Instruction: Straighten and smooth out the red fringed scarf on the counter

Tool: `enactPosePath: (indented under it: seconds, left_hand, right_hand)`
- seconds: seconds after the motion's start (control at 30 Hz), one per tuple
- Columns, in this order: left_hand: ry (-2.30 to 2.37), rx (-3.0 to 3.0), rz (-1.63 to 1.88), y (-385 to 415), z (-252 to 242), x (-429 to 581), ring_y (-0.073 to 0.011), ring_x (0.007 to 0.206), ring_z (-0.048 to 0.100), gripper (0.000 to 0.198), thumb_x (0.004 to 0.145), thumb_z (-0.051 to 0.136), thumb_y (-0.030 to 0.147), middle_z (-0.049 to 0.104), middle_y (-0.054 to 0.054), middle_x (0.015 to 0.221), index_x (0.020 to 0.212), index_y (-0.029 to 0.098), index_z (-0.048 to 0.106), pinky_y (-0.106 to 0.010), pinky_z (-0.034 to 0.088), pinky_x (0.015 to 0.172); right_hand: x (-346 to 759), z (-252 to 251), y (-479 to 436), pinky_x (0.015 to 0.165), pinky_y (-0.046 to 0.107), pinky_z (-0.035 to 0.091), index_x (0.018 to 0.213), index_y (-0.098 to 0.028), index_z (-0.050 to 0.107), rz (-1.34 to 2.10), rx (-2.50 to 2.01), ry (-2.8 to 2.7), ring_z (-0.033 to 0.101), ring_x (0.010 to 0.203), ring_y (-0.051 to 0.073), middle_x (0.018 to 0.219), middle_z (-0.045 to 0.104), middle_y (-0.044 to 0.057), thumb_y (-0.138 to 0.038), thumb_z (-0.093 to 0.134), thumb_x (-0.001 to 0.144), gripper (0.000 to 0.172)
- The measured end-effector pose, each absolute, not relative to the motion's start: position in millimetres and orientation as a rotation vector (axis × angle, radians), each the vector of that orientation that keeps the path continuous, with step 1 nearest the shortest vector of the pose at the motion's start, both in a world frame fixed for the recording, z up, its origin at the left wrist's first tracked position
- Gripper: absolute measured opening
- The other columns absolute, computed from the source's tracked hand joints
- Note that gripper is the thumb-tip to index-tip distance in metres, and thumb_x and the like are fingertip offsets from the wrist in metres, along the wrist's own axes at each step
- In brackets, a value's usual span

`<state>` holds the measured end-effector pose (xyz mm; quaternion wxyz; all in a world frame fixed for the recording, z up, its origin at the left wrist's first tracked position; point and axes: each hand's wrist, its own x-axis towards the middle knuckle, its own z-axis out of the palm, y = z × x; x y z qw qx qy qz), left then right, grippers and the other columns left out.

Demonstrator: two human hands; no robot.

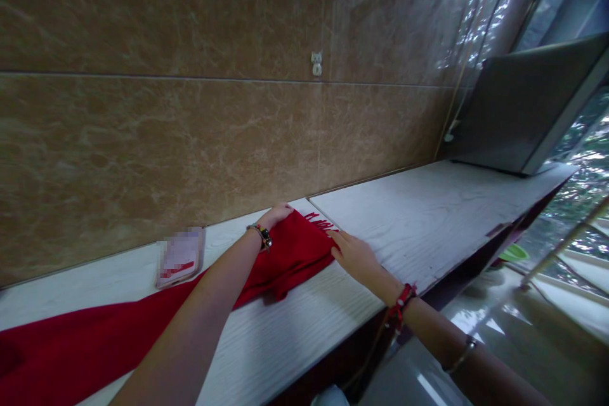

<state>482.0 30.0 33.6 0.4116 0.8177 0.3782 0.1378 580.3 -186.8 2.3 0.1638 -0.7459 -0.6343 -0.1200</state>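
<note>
A long red scarf (118,323) with a fringed end (321,223) lies along a white wood-grain counter (428,216). My left hand (276,214) rests flat on the scarf's far corner by the wall, fingers stretched out. My right hand (354,254) lies flat on the near corner of the same folded end, beside the fringe, fingers extended. Both wrists wear bracelets. The rest of the scarf trails off to the lower left under my left forearm.
A small pinkish flat object (181,257) lies on the counter against the brown tiled wall (190,108). A grey box-like appliance (518,108) stands at the counter's far right end. A glossy floor (476,330) lies beyond the counter's front edge.
</note>
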Motion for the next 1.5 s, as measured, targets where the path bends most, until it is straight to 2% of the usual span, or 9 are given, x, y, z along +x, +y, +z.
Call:
enactPosePath:
  seconds: [0.2,0.37,0.63,0.8,0.9,1.03,1.17,1.37,1.5]
  left_hand:
    - [0.924,2.185,0.344,37,36,473,-0.0171,0.066,0.057,0.017,0.066,0.056,0.027,0.065,-0.004,0.071,0.074,0.013,0.061,-0.024,0.042,0.058]
    - [0.904,2.282,0.339,42,42,443,-0.0185,0.077,0.056,0.026,0.062,0.062,0.031,0.065,-0.005,0.085,0.082,0.015,0.062,-0.023,0.041,0.065]
    - [0.944,2.383,0.511,21,38,414,-0.0219,0.094,0.052,0.044,0.076,0.050,0.036,0.058,-0.013,0.104,0.113,0.011,0.049,-0.029,0.039,0.080]
    - [0.543,2.800,0.545,-37,38,373,-0.0214,0.107,0.044,0.046,0.080,0.045,0.045,0.047,-0.010,0.118,0.117,0.019,0.048,-0.032,0.031,0.094]
    - [0.418,2.942,0.232,-72,33,335,-0.0235,0.107,0.045,0.055,0.071,0.055,0.052,0.045,-0.009,0.121,0.117,0.022,0.049,-0.032,0.036,0.091]
    - [0.631,3.000,0.057,-90,22,297,-0.0217,0.103,0.049,0.037,0.079,0.045,0.025,0.050,-0.009,0.117,0.115,0.024,0.050,-0.031,0.041,0.084]
    - [0.786,3.050,-0.018,-85,21,277,-0.0233,0.103,0.051,0.039,0.075,0.041,0.012,0.052,-0.011,0.116,0.112,0.020,0.051,-0.033,0.043,0.082]
    - [0.806,3.091,-0.094,-89,24,253,-0.0256,0.100,0.053,0.042,0.076,0.040,0.013,0.051,-0.014,0.118,0.117,0.019,0.047,-0.035,0.044,0.080]
    - [0.680,2.963,-0.003,-86,29,251,-0.0251,0.095,0.055,0.042,0.079,0.045,0.036,0.055,-0.012,0.112,0.118,0.020,0.047,-0.034,0.043,0.079]
  right_hand:
    - [579,10,-179,0.074,0.026,0.042,0.117,-0.015,0.048,-0.068,-2.186,-1.634,0.057,0.086,0.017,0.101,0.061,0.008,-0.009,0.047,0.075,0.043]
    - [570,13,-183,0.081,0.026,0.041,0.111,-0.014,0.052,-0.273,-2.126,-1.779,0.053,0.094,0.017,0.106,0.057,0.009,-0.003,0.041,0.076,0.037]
    - [562,2,-190,0.079,0.030,0.042,0.112,-0.013,0.051,-0.499,-2.204,-1.948,0.053,0.090,0.021,0.100,0.056,0.012,-0.006,0.042,0.081,0.034]
    - [569,-3,-191,0.080,0.033,0.041,0.107,-0.015,0.055,-0.632,-2.076,-2.128,0.052,0.093,0.021,0.104,0.056,0.012,-0.013,0.042,0.085,0.026]
    - [577,-7,-190,0.080,0.034,0.042,0.103,-0.014,0.058,-0.636,-2.023,-2.229,0.053,0.092,0.020,0.100,0.057,0.011,-0.015,0.042,0.086,0.023]
    - [579,-11,-188,0.081,0.033,0.042,0.105,-0.013,0.058,-0.610,-2.024,-2.239,0.054,0.091,0.020,0.097,0.059,0.012,-0.013,0.042,0.086,0.025]
    - [572,-1,-190,0.082,0.034,0.041,0.103,-0.013,0.060,-0.550,-2.068,-2.213,0.053,0.094,0.020,0.099,0.059,0.013,-0.010,0.043,0.083,0.027]
    - [560,25,-185,0.094,0.038,0.034,0.115,-0.014,0.055,-0.243,-1.956,-2.316,0.038,0.117,0.025,0.126,0.044,0.015,-0.014,0.056,0.071,0.043]
    - [545,38,-151,0.098,0.035,0.030,0.119,-0.006,0.049,-0.159,-1.945,-2.279,0.038,0.118,0.023,0.124,0.047,0.018,-0.027,0.050,0.081,0.043]
